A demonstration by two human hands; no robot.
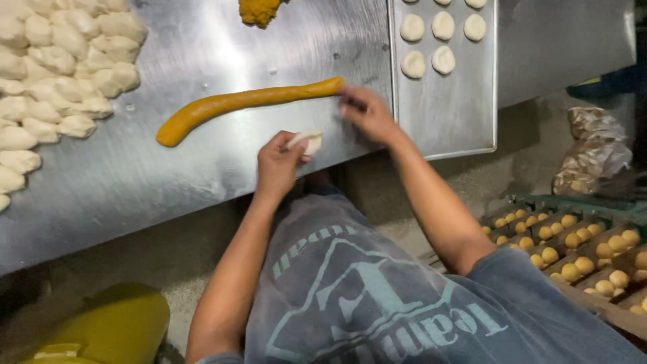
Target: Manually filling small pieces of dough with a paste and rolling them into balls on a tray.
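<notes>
Fingers of the left hand (278, 164) curl around a small white dough piece (308, 141) at the steel table's (202, 168) near edge. The right hand (367, 114) pinches the end of a long orange filling roll (242, 102), beside a baking tray (451, 114) of dough rounds (426, 42).

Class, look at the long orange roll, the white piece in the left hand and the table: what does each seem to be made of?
Orange roll: soft paste or filling, matte, bent and uneven. White piece in the left hand: probably raw dough, pale and dented. Table: metal, likely stainless steel, brushed and reflective.
</notes>
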